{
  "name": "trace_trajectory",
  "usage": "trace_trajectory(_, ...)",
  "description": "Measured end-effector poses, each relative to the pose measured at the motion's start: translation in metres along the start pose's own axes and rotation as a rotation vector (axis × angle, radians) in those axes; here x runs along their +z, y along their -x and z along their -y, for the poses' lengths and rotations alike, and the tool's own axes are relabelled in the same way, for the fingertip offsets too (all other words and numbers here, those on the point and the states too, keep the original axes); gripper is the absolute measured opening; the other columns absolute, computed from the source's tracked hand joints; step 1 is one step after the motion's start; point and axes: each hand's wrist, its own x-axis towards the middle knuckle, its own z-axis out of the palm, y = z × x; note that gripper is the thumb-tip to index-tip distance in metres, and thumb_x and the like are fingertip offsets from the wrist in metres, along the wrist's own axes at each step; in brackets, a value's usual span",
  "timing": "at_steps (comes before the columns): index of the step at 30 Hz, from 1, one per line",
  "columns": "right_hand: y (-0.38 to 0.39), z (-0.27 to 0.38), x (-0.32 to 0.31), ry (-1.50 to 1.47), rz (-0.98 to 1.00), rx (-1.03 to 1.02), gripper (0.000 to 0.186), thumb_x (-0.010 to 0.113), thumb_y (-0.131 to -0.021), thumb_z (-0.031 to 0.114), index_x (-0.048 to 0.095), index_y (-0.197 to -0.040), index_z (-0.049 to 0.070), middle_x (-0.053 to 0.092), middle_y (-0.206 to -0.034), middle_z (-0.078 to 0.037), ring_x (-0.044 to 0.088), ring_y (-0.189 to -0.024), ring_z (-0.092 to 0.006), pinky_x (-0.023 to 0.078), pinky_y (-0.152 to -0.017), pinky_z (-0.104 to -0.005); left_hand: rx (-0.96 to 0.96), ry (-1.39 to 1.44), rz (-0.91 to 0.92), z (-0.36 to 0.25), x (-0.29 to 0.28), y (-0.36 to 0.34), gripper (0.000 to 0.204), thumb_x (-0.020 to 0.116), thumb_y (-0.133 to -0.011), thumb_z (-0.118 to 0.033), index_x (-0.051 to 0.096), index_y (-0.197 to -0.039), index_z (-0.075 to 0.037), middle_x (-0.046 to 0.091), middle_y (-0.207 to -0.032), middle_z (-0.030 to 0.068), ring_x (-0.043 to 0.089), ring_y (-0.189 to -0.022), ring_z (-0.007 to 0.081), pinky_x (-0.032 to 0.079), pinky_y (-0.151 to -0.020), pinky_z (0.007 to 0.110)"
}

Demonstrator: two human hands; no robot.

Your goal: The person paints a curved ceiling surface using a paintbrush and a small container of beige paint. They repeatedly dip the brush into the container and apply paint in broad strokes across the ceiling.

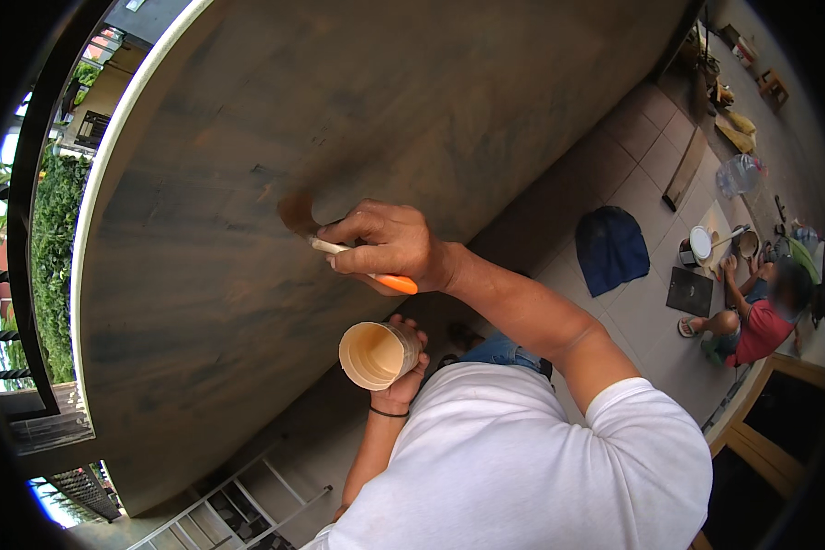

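Observation:
My right hand (387,243) grips a paintbrush (396,283) with a pale ferrule and an orange-tipped handle. Its dark brown bristles are pressed against, or very close to, a large grey-brown wall (202,302) streaked with darker patches. Below it, my left hand (411,371) is wrapped around a pale round cup (349,356), whose mouth faces up toward me. Inside the cup is a cream tone, but I cannot tell how much it holds. A dark band circles my left wrist.
An aluminium ladder (247,513) leans at the lower left. On the tiled floor lie a dark blue cloth (611,249) and a wooden plank (685,170). At the right, a person in a red shirt (763,328) sits beside cans, a bottle and a dark board (689,291).

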Motion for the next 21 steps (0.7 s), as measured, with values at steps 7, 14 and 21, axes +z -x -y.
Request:
trace_trajectory(7, -0.047, -0.056, -0.114, 0.466, -0.642, 0.096, 0.019, 0.079, -0.088, -0.011, 0.075, -0.095, 0.006, 0.077, -0.102, -0.010, 0.077, -0.088, -0.0175, 0.066, -0.070, -0.0270, 0.038, -0.012, 0.091, 0.000, -0.004, 0.008, 0.062, 0.075, -0.097, -0.042, 0.060, -0.148, -0.010, 0.062, -0.143, 0.0152, 0.059, -0.130, 0.0375, 0.062, -0.094, 0.052)
trace_trajectory(14, -0.017, 0.003, -0.020, 0.370, -0.178, 0.094, 0.026, 0.083, -0.077, -0.009, 0.076, -0.093, 0.010, 0.076, -0.108, -0.010, 0.075, -0.087, -0.0255, 0.060, -0.069, -0.0320, 0.056, -0.014, 0.090, -0.001, -0.014, 0.012, 0.063, 0.068, -0.101, -0.048, 0.057, -0.150, -0.010, 0.063, -0.144, 0.0144, 0.060, -0.133, 0.0384, 0.063, -0.095, 0.053)
trace_trajectory(21, -0.003, 0.052, -0.028, -0.338, -0.367, 0.692, 0.018, 0.085, -0.088, -0.002, 0.072, -0.099, 0.001, 0.080, -0.100, -0.013, 0.076, -0.085, -0.0146, 0.063, -0.073, -0.0287, 0.068, -0.042, 0.092, 0.000, -0.007, 0.004, 0.064, 0.069, -0.101, -0.049, 0.058, -0.149, -0.008, 0.064, -0.143, 0.0153, 0.062, -0.130, 0.0391, 0.064, -0.093, 0.053)
